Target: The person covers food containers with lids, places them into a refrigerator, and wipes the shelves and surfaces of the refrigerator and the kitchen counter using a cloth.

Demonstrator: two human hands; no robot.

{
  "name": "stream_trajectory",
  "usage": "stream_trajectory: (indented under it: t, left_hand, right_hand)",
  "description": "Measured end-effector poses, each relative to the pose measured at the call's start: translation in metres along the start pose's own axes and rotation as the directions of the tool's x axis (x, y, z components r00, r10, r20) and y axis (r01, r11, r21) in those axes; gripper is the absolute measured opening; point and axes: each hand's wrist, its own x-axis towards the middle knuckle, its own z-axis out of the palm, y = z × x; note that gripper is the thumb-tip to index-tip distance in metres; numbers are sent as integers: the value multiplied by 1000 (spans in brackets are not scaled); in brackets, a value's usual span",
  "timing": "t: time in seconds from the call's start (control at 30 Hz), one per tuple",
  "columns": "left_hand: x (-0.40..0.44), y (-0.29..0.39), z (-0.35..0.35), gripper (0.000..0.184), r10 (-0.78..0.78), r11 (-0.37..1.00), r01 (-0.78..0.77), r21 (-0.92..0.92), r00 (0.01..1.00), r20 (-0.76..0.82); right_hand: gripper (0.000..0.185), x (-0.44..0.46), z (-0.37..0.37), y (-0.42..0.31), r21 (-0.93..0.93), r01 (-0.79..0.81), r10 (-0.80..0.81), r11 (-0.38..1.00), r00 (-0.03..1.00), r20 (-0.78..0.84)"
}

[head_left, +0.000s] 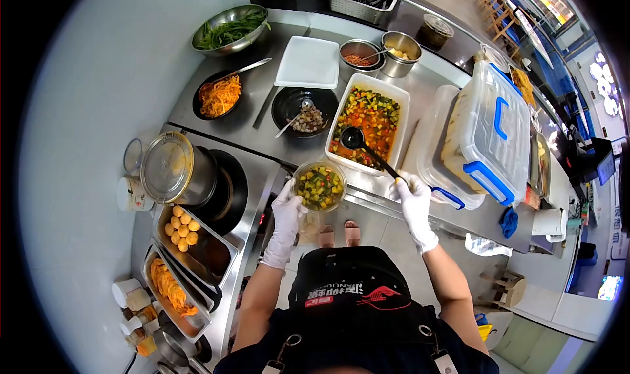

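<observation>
My left hand (287, 210), in a white glove, is closed on the rim of a clear round bowl (319, 186) filled with chopped green and yellow vegetables. My gloved right hand (412, 197) grips the handle of a black ladle (369, 152). The ladle's head rests over a white rectangular tub (405, 105) that holds diced vegetables in orange-red liquid. The bowl is held in front of the counter edge, just left of and nearer to me than the tub. Behind the bowl stands a black bowl (281, 102) with small dark pieces and a spoon in it.
A lidded pot (172, 166) stands on the left, near a metal tray (220, 262) with round golden balls. Shredded orange food fills a black bowl (197, 97), and greens fill a metal bowl (226, 46). Stacked plastic boxes (491, 124) with blue clips occupy the right.
</observation>
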Motion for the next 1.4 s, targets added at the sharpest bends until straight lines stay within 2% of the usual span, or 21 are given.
stream_trajectory:
  t: [0.1, 0.13, 0.23, 0.37, 0.4, 0.5, 0.63, 0.67, 0.77, 0.8, 1.0, 1.1, 1.13, 1.23, 1.3, 1.33, 1.4]
  left_hand:
    - [0, 0, 0, 52, 47, 997, -50, 67, 998, 47]
    - [-2, 2, 0, 52, 35, 998, -37, 58, 999, 38]
    - [-8, 8, 0, 52, 18, 1000, -19, 9, 999, 35]
    - [-18, 19, 0, 52, -6, 999, 5, 44, 1000, 8]
    - [-19, 19, -1, 52, 11, 999, -11, 45, 1000, 5]
    - [-23, 23, -4, 52, 37, 997, -38, 69, 999, 19]
    - [-24, 28, -3, 50, 78, 995, -79, 54, 997, 19]
    - [-22, 28, -6, 50, 88, 993, -91, 80, 996, 30]
    - [-19, 32, -7, 50, -31, 997, 30, -72, 999, -8]
    - [-18, 34, -8, 50, -71, 982, 71, -173, 997, 7]
    - [-21, 38, 3, 51, 24, 997, -27, -77, 999, -35]
    - [-18, 35, -3, 50, 49, 999, -49, 10, 999, -21]
    - [-18, 33, -4, 50, 57, 998, -57, 5, 998, -23]
    - [-20, 32, -5, 50, 73, 996, -73, 42, 997, -9]
    - [-19, 30, -8, 50, 70, 996, -70, 50, 998, 4]
    - [-18, 27, -9, 50, 66, 997, -66, 50, 998, 5]
    - [-15, 22, -9, 50, 58, 997, -59, 50, 998, 6]
  right_hand:
    - [15, 26, 3, 27, -289, 155, -170, 945, 985, -26]
    - [16, 28, 5, 25, -308, 95, -111, 947, 993, -36]
    - [16, 42, 9, 30, -607, 418, -493, 676, 868, 49]
    - [19, 50, 16, 31, -696, 459, -564, 552, 820, 94]
    - [20, 50, 18, 33, -693, 438, -533, 573, 841, 91]
    - [21, 47, 24, 38, -767, 392, -457, 508, 877, 146]
    - [23, 46, 30, 36, -781, 423, -498, 459, 851, 168]
    - [23, 50, 29, 43, -783, 481, -582, 395, 790, 192]
    - [23, 54, 28, 40, -801, 459, -568, 384, 801, 187]
    - [22, 54, 28, 34, -801, 410, -485, 437, 857, 175]
    - [21, 64, 27, 38, -781, 396, -522, 483, 847, 106]
    - [20, 64, 30, 36, -705, 307, -407, 639, 913, 28]
    - [19, 65, 33, 39, -653, 311, -395, 691, 919, 20]
    - [17, 61, 41, 41, -616, 387, -446, 686, 893, 63]
    - [17, 56, 37, 34, -428, 179, -180, 886, 983, 39]
    - [18, 53, 34, 29, -326, 55, -40, 944, 998, 52]
    - [17, 51, 29, 25, -241, -57, 86, 969, 990, 113]
